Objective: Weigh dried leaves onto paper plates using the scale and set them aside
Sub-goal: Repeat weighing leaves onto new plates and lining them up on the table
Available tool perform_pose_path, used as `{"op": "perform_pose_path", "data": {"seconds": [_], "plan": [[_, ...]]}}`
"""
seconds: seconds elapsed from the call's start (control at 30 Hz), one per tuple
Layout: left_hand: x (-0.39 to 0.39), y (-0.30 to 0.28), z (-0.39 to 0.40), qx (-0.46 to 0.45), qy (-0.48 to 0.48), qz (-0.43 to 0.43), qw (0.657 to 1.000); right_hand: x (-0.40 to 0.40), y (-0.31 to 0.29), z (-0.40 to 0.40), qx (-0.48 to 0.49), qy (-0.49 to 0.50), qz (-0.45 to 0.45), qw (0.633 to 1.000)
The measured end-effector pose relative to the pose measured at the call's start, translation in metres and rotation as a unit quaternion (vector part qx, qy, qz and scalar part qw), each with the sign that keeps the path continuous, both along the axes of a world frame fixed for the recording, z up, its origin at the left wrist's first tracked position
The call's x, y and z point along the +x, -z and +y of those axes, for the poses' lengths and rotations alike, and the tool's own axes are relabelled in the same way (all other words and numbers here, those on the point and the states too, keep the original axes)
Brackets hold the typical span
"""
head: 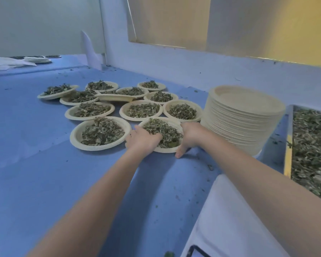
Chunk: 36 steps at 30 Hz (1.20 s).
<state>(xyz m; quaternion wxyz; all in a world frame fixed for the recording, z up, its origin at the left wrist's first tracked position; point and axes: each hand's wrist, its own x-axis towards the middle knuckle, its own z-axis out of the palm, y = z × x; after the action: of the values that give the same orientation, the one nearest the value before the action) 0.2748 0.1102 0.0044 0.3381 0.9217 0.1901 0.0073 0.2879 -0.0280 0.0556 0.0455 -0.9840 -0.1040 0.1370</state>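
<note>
A paper plate (171, 123) heaped with dried leaves (162, 133) sits on the blue table (44, 173), nearest of the group. My left hand (142, 140) holds its left rim, fingers lying over the leaves. My right hand (190, 135) grips the right rim, thumb down at the table. Several other filled plates (100, 133) lie spread behind and to the left. No scale is in view.
A tall stack of empty paper plates (243, 117) stands just right of my right hand. A tray of loose dried leaves (311, 149) lies at the far right. A white surface (230, 219) fills the near right. More plates (39, 59) sit far left.
</note>
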Motion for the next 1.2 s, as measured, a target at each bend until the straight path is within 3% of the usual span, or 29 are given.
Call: {"op": "perform_pose_path", "data": {"seconds": [0.17,0.5,0.73,0.9,1.2], "plan": [[0.037,-0.001,0.000,-0.003,-0.019,0.008,1.000,0.036,0.002,0.013,0.009,0.019,0.021,1.000],[0.059,-0.011,-0.004,0.000,-0.036,0.014,0.999,0.059,0.019,0.021,0.044,0.074,-0.052,0.995],[0.016,-0.031,-0.021,-0.009,-0.027,-0.025,0.999,0.015,-0.005,0.021,0.102,0.046,-0.066,0.992],[-0.024,-0.063,-0.035,-0.065,0.026,-0.109,0.992,-0.031,-0.040,0.011,0.171,0.010,-0.113,0.979],[-0.064,-0.126,-0.104,-0.067,0.124,-0.166,0.976,-0.079,-0.095,-0.063,0.206,0.001,-0.196,0.959]]}}
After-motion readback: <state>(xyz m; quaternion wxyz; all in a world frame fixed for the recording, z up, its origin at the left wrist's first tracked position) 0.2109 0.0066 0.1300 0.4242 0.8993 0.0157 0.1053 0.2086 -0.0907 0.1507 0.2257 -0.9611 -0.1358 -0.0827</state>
